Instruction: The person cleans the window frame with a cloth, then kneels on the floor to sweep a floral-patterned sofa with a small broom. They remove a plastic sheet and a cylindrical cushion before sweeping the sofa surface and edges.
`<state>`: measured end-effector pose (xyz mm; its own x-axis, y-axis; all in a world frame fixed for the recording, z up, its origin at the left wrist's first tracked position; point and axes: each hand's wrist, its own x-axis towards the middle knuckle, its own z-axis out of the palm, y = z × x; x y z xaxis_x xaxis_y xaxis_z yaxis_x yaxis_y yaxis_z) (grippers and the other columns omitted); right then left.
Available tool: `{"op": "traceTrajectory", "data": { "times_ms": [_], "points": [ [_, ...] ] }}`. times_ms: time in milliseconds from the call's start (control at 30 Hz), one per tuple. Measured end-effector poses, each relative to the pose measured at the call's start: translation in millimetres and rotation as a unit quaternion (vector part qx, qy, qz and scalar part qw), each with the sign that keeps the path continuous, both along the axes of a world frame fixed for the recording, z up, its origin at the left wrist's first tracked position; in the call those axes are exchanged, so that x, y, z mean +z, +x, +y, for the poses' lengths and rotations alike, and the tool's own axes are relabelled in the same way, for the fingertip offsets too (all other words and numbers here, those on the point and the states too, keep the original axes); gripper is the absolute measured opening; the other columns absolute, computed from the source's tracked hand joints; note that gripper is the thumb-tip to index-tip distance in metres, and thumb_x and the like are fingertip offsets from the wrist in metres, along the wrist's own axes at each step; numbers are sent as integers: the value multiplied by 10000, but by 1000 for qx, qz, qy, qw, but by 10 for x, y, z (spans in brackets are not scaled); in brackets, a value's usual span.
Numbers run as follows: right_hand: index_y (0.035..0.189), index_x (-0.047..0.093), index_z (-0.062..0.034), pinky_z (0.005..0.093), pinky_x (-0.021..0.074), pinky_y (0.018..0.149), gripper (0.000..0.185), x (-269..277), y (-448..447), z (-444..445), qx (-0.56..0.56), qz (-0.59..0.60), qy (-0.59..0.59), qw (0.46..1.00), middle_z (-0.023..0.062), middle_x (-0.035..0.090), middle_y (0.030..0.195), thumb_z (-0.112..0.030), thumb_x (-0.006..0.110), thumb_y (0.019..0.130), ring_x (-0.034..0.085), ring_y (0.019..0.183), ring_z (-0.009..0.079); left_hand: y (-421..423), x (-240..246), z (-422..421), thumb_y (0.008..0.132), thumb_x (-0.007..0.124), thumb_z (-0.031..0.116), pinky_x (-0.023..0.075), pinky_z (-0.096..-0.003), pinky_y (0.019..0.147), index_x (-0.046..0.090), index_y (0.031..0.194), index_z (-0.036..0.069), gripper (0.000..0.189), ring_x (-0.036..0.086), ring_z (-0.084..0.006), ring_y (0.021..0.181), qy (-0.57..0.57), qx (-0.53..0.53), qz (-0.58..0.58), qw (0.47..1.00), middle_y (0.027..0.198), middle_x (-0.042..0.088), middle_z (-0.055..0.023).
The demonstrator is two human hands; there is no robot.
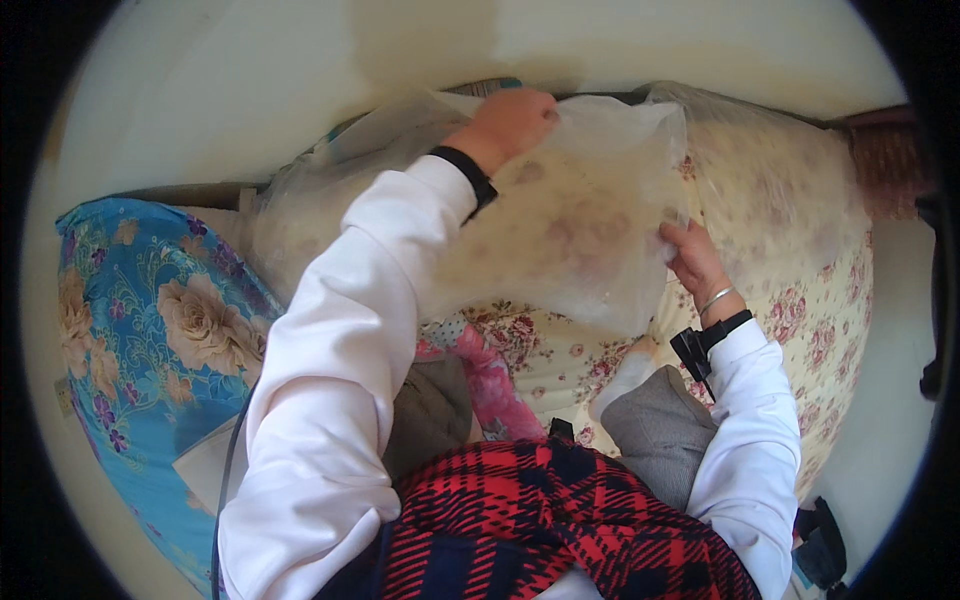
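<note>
A large translucent plastic sheet (pixel 570 225) hangs between my hands over a cream fabric with red flowers. My left hand (pixel 517 124) is closed on its upper edge, near the wall. Lower and to the right, my right hand (pixel 694 259) pinches the sheet's right edge between thumb and fingers. More clear plastic (pixel 772 180) lies over the flowered fabric (pixel 795 307) at the right. Whether the pieces of plastic are joined, I cannot tell.
Blue flowered fabric (pixel 150 300) covers the surface at the left. Pink flowered cloth (pixel 495 382) lies near my knees. A pale wall (pixel 262 75) runs along the far side, and a reddish-brown object (pixel 889 169) stands at the upper right. A dark cable (pixel 229 465) hangs beside my left sleeve.
</note>
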<state>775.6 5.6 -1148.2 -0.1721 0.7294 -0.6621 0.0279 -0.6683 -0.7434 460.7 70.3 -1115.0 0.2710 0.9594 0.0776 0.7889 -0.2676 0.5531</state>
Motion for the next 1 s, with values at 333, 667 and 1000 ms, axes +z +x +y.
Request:
{"op": "traceTrajectory", "data": {
  "times_ms": [333,667,1000],
  "points": [
    [1300,285,51,269,396,855,691,227,-899,277,4,-59,170,984,142,479,1196,-302,608,802,481,1053,203,658,-231,-444,721,500,153,458,-462,646,616,775,50,164,582,-364,756,-45,-90,24,995,788,600,-177],
    [748,561,10,269,396,608,146,23,-669,467,51,-223,267,936,42,570,722,-135,550,729,468,674,110,73,-81,-636,734,540,172,446,-431,758,573,971,70,260,543,-326,929,-98,-141,7,985,999,562,-158],
    [888,589,26,258,410,689,201,-43,-491,328,43,-223,209,951,46,599,856,-99,531,741,518,784,124,-2194,-662,-967,772,521,110,433,-438,819,577,972,37,220,530,-339,963,-109,234,178,949,1016,565,-185]
  ]
}}
